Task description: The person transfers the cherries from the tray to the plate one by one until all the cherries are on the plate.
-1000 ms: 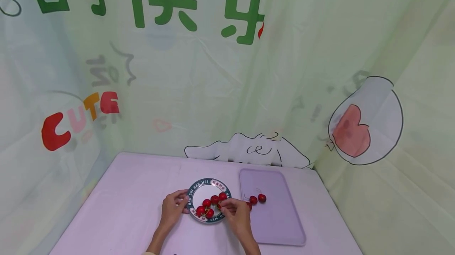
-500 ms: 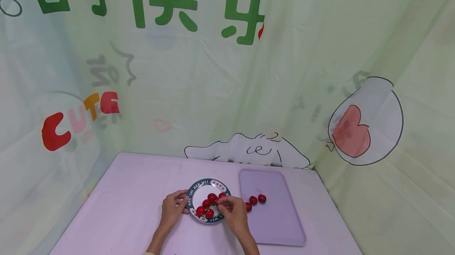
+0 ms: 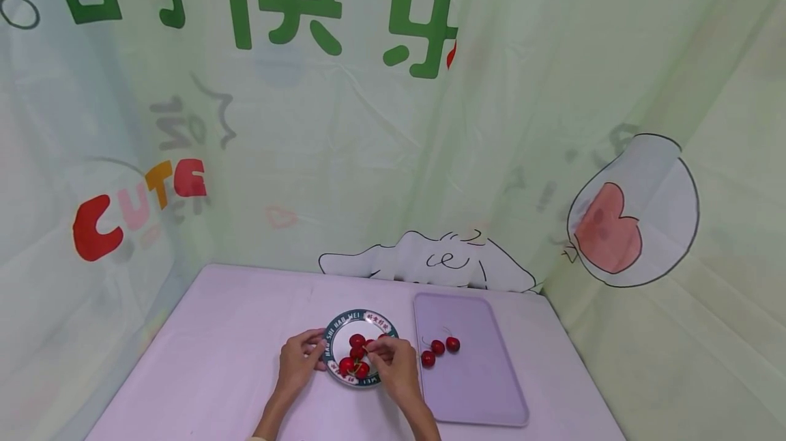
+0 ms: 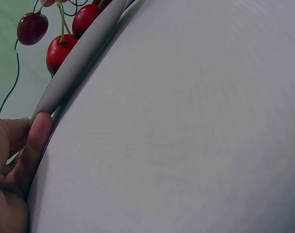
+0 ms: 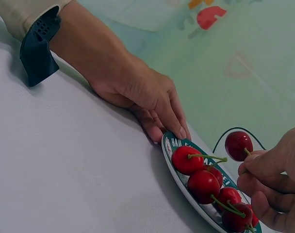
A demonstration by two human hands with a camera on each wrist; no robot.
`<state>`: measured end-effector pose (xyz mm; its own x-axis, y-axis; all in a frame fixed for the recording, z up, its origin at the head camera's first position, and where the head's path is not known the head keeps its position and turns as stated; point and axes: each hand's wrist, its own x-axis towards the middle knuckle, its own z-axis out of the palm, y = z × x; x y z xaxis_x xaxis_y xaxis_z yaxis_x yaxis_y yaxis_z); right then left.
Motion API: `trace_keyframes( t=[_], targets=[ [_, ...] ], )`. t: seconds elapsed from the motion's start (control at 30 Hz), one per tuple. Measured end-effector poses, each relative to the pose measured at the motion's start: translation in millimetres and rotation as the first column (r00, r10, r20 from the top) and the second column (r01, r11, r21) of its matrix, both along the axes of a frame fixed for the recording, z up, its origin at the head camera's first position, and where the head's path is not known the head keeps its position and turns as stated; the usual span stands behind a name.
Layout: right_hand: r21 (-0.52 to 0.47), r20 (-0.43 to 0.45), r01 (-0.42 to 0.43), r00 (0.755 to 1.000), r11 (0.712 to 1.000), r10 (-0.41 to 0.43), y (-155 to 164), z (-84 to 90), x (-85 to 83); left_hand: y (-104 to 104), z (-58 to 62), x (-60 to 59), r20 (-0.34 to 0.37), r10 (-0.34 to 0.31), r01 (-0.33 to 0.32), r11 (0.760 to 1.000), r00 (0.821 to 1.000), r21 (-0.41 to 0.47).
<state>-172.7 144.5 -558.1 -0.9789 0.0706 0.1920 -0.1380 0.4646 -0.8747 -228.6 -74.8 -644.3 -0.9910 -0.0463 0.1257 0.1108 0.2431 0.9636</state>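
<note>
My left hand (image 3: 299,357) grips the left rim of a round plate (image 3: 335,325) with a dark green lettered border; a fingertip shows under its edge in the left wrist view. My right hand (image 3: 396,367) pinches the green stem of a dark red cherry (image 5: 238,145), which hangs from the fingertips over the plate. Several bright red cherries (image 5: 204,187) with green stems lie together on the plate, toward its near and right side. In the head view the right hand partly covers the plate's right rim and the cherries there.
Right of the plate lies a light purple tray (image 3: 475,386) bearing 3 cherries (image 3: 438,347) with stems near its left side. Both rest on a pale table (image 3: 245,332). A printed curtain (image 3: 344,154) rises behind the table and at both sides.
My right hand has moved left over the plate with the pinched cherry, uncovering the leftmost cherry on the tray. My left hand stays at the plate's rim.
</note>
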Motion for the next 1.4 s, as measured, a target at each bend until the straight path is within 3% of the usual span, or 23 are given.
trace_keyframes(
  t=[1.4],
  targets=[
    [0.062, -0.003, -0.070, 0.998, 0.996, 0.070, -22, -10.0, -14.1, -1, 8.6, 2.9, 0.047, -0.030, 0.030, 1.000, 0.998, -0.007]
  ],
)
